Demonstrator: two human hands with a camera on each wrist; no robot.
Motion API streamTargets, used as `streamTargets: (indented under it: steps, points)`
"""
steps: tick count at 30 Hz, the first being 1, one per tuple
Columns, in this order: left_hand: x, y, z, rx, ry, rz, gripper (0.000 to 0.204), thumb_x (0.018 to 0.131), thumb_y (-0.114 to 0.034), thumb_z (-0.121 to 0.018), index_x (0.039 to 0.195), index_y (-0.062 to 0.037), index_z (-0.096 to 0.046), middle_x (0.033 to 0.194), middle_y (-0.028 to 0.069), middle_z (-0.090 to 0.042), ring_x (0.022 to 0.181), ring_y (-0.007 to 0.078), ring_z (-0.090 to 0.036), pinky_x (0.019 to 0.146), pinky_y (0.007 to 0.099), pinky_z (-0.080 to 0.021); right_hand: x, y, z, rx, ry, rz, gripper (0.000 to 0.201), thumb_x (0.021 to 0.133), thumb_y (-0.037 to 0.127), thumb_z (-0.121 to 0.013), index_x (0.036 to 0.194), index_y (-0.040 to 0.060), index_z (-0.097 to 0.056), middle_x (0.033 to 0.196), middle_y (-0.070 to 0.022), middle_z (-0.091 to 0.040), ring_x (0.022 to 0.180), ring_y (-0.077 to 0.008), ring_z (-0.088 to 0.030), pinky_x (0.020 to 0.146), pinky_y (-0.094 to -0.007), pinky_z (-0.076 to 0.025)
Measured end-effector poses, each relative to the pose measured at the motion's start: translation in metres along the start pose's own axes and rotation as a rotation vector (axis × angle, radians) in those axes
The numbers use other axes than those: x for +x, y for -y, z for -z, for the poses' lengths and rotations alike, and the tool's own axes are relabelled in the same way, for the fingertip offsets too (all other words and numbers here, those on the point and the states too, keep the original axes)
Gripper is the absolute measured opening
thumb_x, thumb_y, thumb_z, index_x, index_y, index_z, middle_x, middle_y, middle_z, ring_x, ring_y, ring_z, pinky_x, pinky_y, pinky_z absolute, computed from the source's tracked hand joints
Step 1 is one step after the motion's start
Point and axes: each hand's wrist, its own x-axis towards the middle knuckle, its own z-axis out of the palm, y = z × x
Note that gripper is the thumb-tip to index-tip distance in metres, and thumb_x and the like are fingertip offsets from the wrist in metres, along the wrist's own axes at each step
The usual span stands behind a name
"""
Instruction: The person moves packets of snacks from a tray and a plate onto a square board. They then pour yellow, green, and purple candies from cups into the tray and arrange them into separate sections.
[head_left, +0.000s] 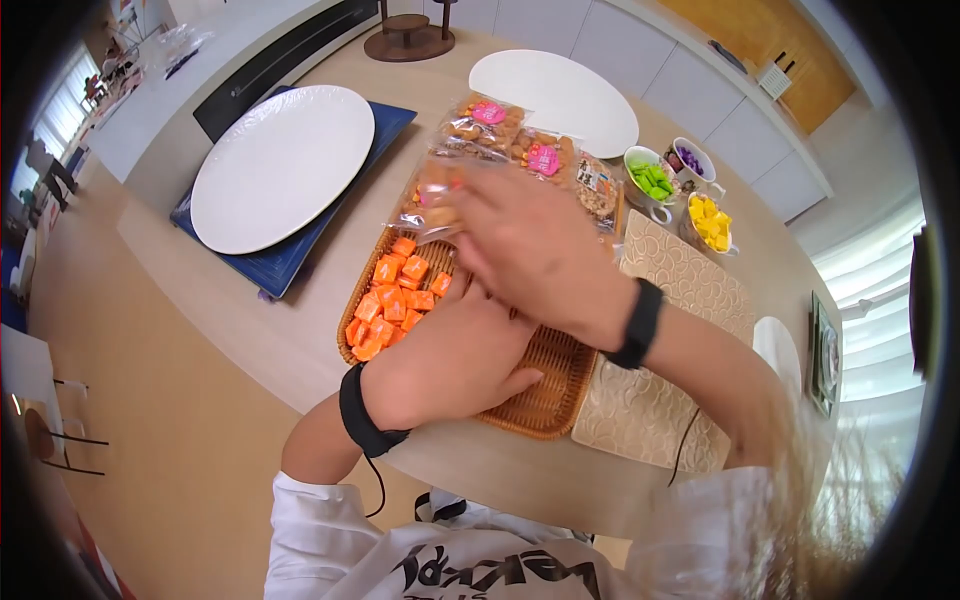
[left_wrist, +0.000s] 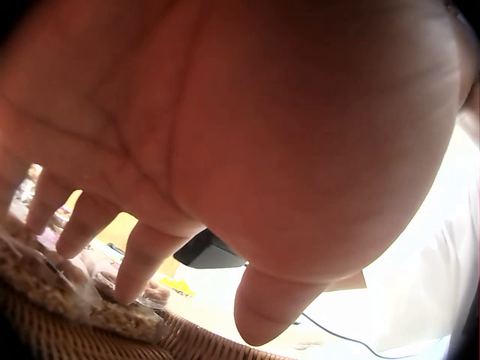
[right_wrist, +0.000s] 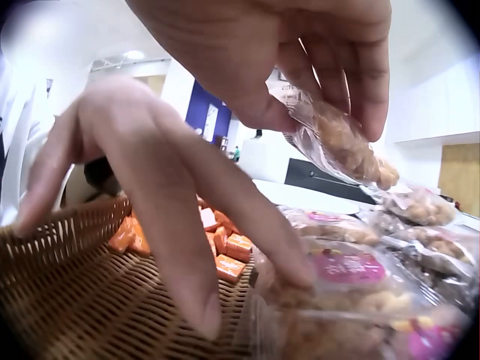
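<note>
My right hand [head_left: 545,245] crosses above the left and pinches a clear packet of nutty snack [right_wrist: 345,142] between thumb and fingers, raised over the other packets. Below it my left hand [head_left: 450,350] reaches over a wicker basket [head_left: 565,385] with its fingers spread and pointing down. In the right wrist view one fingertip [right_wrist: 298,274] of the left hand is right at a packet with a pink label [right_wrist: 345,266]. Several orange wrapped sweets [head_left: 385,310] lie in the basket's left end. More snack packets [head_left: 485,120] fill its far side.
A white oval plate [head_left: 285,165] sits on a blue tray [head_left: 270,270] at the left. Behind the basket is another white plate [head_left: 560,95]. Cups of green [head_left: 650,180], purple [head_left: 688,160] and yellow pieces [head_left: 710,222] stand at the right, beyond a patterned mat [head_left: 690,285].
</note>
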Motion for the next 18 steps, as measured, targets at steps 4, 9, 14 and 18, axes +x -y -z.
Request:
streamTargets:
  steps: [4, 9, 14, 18]
  points:
    - [0.000, -0.004, 0.006, -0.068, 0.116, 0.019, 0.059, 0.093, -0.033, -0.070, 0.136, 0.0042, -0.055, 0.136, 0.0286, -0.057, 0.131, 0.0469, -0.049, 0.115, 0.0522, -0.037, 0.018, 0.006, -0.031, -0.136, 0.180, -0.017, 0.027, 0.084, 0.018, -0.076, 0.100, -0.0028, -0.069, 0.114, -0.0181, -0.064, 0.110, -0.0341, -0.062, 0.093, -0.0400, -0.054]
    - [-0.001, 0.004, 0.013, -0.146, -0.049, -0.013, 0.049, 0.092, -0.035, -0.070, 0.117, 0.0066, -0.066, 0.116, 0.0272, -0.067, 0.114, 0.0451, -0.061, 0.103, 0.0518, -0.046, 0.014, -0.003, -0.025, 0.109, 0.026, -0.113, 0.034, 0.090, 0.027, -0.073, 0.099, -0.0049, -0.068, 0.106, -0.0186, -0.061, 0.103, -0.0363, -0.060, 0.092, -0.0440, -0.052]
    - [-0.001, -0.002, 0.066, -0.141, -0.240, 0.489, 0.046, 0.093, -0.039, -0.071, 0.101, 0.0069, -0.070, 0.085, 0.0242, -0.070, 0.084, 0.0447, -0.068, 0.078, 0.0470, -0.055, -0.029, -0.015, 0.040, 0.131, -0.013, -0.239, 0.026, 0.092, 0.022, -0.070, 0.104, -0.0018, -0.068, 0.107, -0.0167, -0.063, 0.102, -0.0356, -0.062, 0.090, -0.0432, -0.051]
    - [0.038, 0.035, 0.062, 0.284, -0.183, 0.579, 0.047, 0.092, -0.039, -0.072, 0.095, 0.0078, -0.070, 0.079, 0.0255, -0.069, 0.077, 0.0454, -0.068, 0.073, 0.0451, -0.055, -0.071, -0.022, 0.069, 0.155, 0.003, -0.344, 0.020, 0.092, 0.015, -0.067, 0.106, 0.0000, -0.069, 0.107, -0.0153, -0.063, 0.102, -0.0340, -0.062, 0.090, -0.0420, -0.052]
